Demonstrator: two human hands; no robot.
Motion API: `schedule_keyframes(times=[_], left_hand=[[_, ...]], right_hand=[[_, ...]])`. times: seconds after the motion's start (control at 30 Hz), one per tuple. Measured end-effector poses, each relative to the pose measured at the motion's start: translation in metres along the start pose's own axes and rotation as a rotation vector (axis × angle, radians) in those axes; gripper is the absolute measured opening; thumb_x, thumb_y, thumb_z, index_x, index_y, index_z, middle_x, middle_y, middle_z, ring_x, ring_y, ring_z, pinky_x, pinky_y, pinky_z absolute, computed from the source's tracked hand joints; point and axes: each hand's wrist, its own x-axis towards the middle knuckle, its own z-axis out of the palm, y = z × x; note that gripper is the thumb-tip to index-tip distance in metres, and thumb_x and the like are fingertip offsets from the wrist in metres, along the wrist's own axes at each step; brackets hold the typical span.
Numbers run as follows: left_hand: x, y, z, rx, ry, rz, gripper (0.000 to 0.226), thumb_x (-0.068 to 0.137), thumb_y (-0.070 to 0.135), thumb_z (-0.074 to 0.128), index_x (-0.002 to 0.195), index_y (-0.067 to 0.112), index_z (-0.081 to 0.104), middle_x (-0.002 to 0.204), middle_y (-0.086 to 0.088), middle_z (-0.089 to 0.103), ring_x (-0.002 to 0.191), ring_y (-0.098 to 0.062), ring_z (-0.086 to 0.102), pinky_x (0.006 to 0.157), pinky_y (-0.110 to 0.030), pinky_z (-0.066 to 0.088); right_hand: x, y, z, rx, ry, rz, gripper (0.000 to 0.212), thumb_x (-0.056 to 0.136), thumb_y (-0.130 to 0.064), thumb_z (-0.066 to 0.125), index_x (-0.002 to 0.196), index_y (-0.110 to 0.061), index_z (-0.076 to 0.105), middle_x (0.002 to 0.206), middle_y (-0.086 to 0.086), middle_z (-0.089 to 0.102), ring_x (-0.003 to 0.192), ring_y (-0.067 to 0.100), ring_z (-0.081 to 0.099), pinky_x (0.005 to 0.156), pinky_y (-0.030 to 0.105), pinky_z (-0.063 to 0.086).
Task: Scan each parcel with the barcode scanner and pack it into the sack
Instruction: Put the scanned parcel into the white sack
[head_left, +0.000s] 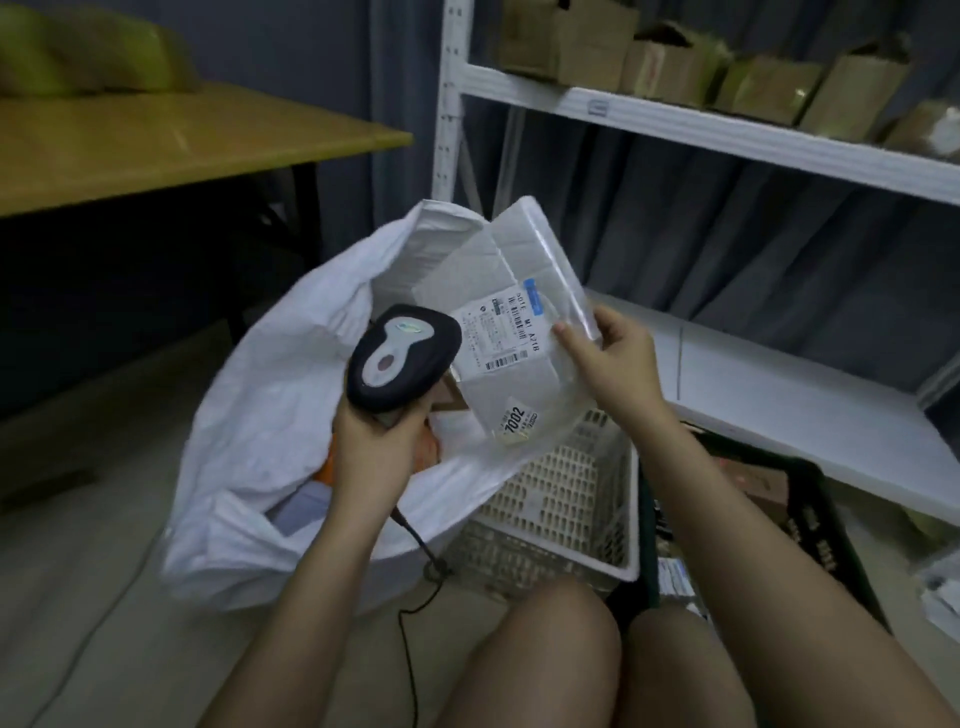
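Pale floor runs under bare knees at six o'clock. Left hand is clenched around the scanner; right hand pinches the clear-wrapped parcel at its two o'clock edge, over the open white sack. A white basket stands beside the sack, shelves behind.

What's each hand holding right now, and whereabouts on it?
Left hand grips the barcode scanner by its handle. Right hand pinches the parcel at its right edge.
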Motion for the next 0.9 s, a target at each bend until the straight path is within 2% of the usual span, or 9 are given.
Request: schedule_keyframes(times=[0.13, 0.2, 0.3, 0.4, 0.6, 0.7, 0.73, 0.77, 0.9], left_hand=[[0.017, -0.003, -0.032, 0.034, 0.074, -0.008, 0.046, 0.085, 0.008, 0.07, 0.122, 0.026, 0.049, 0.109, 0.015, 0.055, 0.102, 0.008, 0.048, 0.071, 0.007, 0.036], [0.027, -0.005, -0.041, 0.039, 0.092, -0.022, 0.049, 0.086, 0.009, 0.069, 0.128, 0.023, 0.048, 0.114, 0.014, 0.055, 0.106, 0.006, 0.047, 0.072, 0.007, 0.036], [0.039, -0.006, -0.045, 0.057, 0.101, -0.038, 0.049, 0.086, 0.014, 0.069, 0.13, 0.023, 0.05, 0.119, 0.012, 0.056, 0.11, 0.0, 0.049, 0.074, 0.004, 0.036], [0.043, -0.004, -0.044, 0.043, 0.08, -0.047, 0.041, 0.084, 0.016, 0.071, 0.116, 0.032, 0.052, 0.106, 0.022, 0.057, 0.091, 0.016, 0.054, 0.07, 0.006, 0.037], [0.032, 0.001, -0.029, 0.009, -0.023, -0.064, 0.039, 0.082, 0.007, 0.072, 0.11, 0.028, 0.054, 0.095, 0.024, 0.056, 0.073, 0.027, 0.051, 0.062, 0.004, 0.04], [0.022, -0.002, -0.005, 0.05, -0.168, -0.08, 0.021, 0.082, 0.007, 0.073, 0.095, 0.019, 0.062, 0.078, 0.019, 0.064, 0.07, 0.017, 0.059, 0.059, -0.004, 0.038], [0.017, -0.003, 0.005, 0.061, -0.21, -0.077, 0.015, 0.082, 0.007, 0.073, 0.092, 0.013, 0.064, 0.081, 0.01, 0.068, 0.079, 0.008, 0.064, 0.06, -0.02, 0.051], [0.013, -0.007, 0.018, 0.072, -0.257, -0.061, 0.018, 0.082, 0.007, 0.073, 0.097, 0.006, 0.064, 0.089, -0.001, 0.07, 0.089, -0.001, 0.066, 0.078, -0.023, 0.051], [-0.011, -0.014, 0.082, 0.053, -0.437, -0.003, 0.041, 0.081, 0.003, 0.072, 0.115, 0.02, 0.055, 0.1, 0.022, 0.058, 0.084, 0.025, 0.055, 0.07, 0.002, 0.044]], right_hand=[[0.036, -0.009, 0.073, -0.487, 0.011, -0.287, 0.032, 0.086, -0.023, 0.057, 0.06, -0.019, 0.038, 0.055, -0.004, 0.041, 0.058, 0.022, 0.046, 0.055, 0.032, 0.028], [0.05, 0.0, 0.104, -0.801, 0.058, -0.488, 0.014, 0.085, -0.024, 0.057, 0.072, -0.019, 0.056, 0.068, 0.002, 0.058, 0.072, 0.03, 0.054, 0.067, 0.037, 0.036], [0.059, 0.02, 0.14, -1.069, -0.473, -0.251, 0.053, 0.096, -0.046, 0.047, 0.141, -0.019, 0.041, 0.139, 0.014, 0.049, 0.128, 0.036, 0.041, 0.103, 0.05, 0.031], [0.051, 0.028, 0.155, -0.856, -0.786, -0.064, 0.072, 0.097, -0.052, 0.045, 0.155, -0.024, 0.016, 0.162, 0.006, 0.016, 0.148, 0.031, 0.012, 0.116, 0.048, 0.017], [0.014, 0.027, 0.096, -0.338, -0.463, -0.16, 0.037, 0.096, -0.029, 0.057, 0.133, -0.024, 0.057, 0.148, -0.003, 0.041, 0.138, 0.013, 0.032, 0.101, 0.016, 0.03], [-0.012, 0.044, 0.035, -0.326, -0.261, -0.126, 0.027, 0.096, -0.025, 0.057, 0.122, -0.025, 0.063, 0.138, -0.005, 0.047, 0.131, 0.01, 0.037, 0.102, 0.022, 0.032], [-0.019, 0.053, 0.015, -0.348, -0.197, -0.089, 0.026, 0.096, -0.024, 0.057, 0.12, -0.024, 0.064, 0.135, -0.005, 0.048, 0.13, 0.011, 0.038, 0.104, 0.025, 0.032], [-0.026, 0.064, -0.005, -0.381, -0.144, -0.042, 0.025, 0.096, -0.022, 0.056, 0.119, -0.022, 0.064, 0.132, -0.005, 0.049, 0.128, 0.012, 0.04, 0.103, 0.025, 0.032], [-0.058, 0.123, -0.071, -0.445, -0.012, 0.185, 0.024, 0.095, -0.019, 0.055, 0.116, -0.017, 0.066, 0.12, -0.004, 0.051, 0.119, 0.019, 0.047, 0.096, 0.03, 0.042]])
